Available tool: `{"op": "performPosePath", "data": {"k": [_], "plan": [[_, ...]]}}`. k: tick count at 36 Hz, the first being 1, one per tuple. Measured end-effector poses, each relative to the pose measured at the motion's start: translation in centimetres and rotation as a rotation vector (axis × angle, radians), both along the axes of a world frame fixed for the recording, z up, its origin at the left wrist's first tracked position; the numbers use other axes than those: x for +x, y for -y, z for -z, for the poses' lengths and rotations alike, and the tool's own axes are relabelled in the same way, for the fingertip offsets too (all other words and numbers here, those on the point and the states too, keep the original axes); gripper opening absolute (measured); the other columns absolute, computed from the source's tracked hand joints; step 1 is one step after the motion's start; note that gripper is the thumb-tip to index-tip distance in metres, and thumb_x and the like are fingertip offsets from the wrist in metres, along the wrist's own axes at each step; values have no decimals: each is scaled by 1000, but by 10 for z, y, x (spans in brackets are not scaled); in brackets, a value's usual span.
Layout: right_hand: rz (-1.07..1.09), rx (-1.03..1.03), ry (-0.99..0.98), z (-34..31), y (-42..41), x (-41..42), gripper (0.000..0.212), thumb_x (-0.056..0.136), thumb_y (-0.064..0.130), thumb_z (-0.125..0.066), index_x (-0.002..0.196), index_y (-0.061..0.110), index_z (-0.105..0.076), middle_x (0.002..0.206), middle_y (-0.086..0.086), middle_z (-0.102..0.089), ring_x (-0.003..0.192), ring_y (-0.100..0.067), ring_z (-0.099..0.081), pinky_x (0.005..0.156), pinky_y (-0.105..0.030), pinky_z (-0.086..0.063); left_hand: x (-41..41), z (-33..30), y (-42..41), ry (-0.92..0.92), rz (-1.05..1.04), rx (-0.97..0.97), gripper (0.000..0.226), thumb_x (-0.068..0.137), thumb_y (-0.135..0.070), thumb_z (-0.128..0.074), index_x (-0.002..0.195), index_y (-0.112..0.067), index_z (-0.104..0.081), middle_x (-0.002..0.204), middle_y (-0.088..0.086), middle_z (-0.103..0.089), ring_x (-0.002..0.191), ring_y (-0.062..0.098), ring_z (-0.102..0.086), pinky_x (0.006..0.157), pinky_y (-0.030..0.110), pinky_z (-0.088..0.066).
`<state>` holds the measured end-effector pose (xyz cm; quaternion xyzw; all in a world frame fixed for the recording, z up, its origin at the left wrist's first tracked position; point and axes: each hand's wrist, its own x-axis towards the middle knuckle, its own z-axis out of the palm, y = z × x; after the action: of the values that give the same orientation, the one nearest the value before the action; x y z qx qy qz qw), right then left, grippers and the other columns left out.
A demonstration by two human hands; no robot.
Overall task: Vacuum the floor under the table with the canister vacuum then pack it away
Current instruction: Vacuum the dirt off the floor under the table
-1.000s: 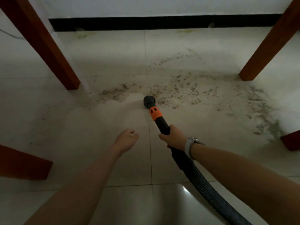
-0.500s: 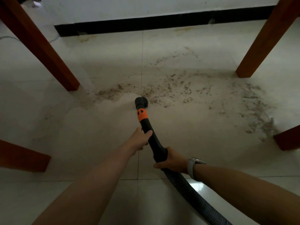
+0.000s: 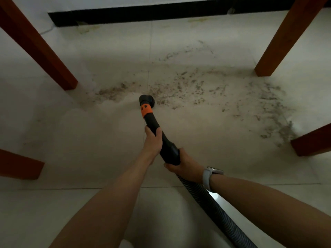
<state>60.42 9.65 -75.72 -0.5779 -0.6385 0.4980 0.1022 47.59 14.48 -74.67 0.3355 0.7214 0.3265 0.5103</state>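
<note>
Gripping one wand (image 3: 157, 129): two hands; four table legs.

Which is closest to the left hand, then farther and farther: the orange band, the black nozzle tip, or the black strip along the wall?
From the left hand:
1. Orange plastic band, just ahead on the wand.
2. Round black nozzle tip, beyond it, on the floor.
3. Black skirting strip, far back by the wall.
</note>
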Motion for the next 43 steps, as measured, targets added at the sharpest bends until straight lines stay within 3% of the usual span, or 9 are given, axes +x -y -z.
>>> {"op": "performPosePath", "data": {"k": [2, 12, 17, 20, 23, 29, 36, 43], "plan": [[12, 5, -6, -4, -9, -1, 49, 86, 29, -67, 120, 2, -42, 102, -5, -51, 87, -15, -49, 61, -21, -37, -2, -1, -12, 10, -11, -21, 64, 101, -36, -35, 153, -19, 0, 153, 11, -27, 133, 36, -38, 108, 52, -37], [57, -6, 19, -23, -33, -7, 47, 85, 31, -67, 117, 5, -44, 98, -3, -52, 85, -18, -52, 68, -28, -41, -6, -10, -44, 90, -11, -27, 60, 101, -33, -38, 151, -23, -6, 150, 9, -31, 128, 35, -43, 103, 53, -41], [99, 9, 13, -14, -10, 0, 38, 82, 29, -70, 103, 11, -44, 94, -3, -54, 80, -16, -53, 59, -22, -39, 3, -7, -20, 76, 55, -32, 68, 102, -36, -35, 151, -24, 10, 154, 8, -24, 133, 35, -38, 109, 52, -36], [125, 15, 11, -7, 8, 4, 38, 82, 29, -70, 101, 12, -43, 89, 0, -53, 78, -15, -52, 55, -20, -38, 6, -1, -3, 69, 104, -12, 67, 102, -37, -35, 152, -23, 7, 151, 11, -30, 128, 34, -43, 108, 50, -38], [141, 27, 7, 0, 17, 6, 37, 80, 31, -70, 98, 13, -42, 82, 6, -50, 76, -14, -51, 61, -23, -41, 10, 0, 5, 59, 134, -15, 67, 102, -38, -33, 152, -22, 9, 150, 11, -32, 127, 34, -45, 107, 47, -39], [92, 63, 30, -15, -7, 7, 41, 81, 34, -70, 102, 12, -43, 92, -2, -56, 78, -17, -55, 63, -27, -42, 5, -4, -16, 97, 88, 9, 65, 101, -37, -35, 152, -23, 2, 148, 11, -35, 125, 34, -46, 105, 51, -41], [101, 72, 26, -31, -38, -8, 40, 83, 36, -67, 105, 14, -42, 91, 0, -53, 77, -15, -54, 60, -23, -42, -6, -23, -57, 209, 31, -71, 58, 102, -29, -38, 151, -22, -7, 143, 10, -40, 118, 33, -50, 82, 43, -48], [177, 99, 18, -22, -21, 5, 38, 83, 42, -66, 100, 18, -44, 84, 4, -55, 71, -11, -55, 59, -20, -44, 6, -20, -42, 219, 101, -64, 65, 102, -30, -38, 152, -26, 4, 144, 9, -38, 114, 32, -52, 93, 48, -49]]}}
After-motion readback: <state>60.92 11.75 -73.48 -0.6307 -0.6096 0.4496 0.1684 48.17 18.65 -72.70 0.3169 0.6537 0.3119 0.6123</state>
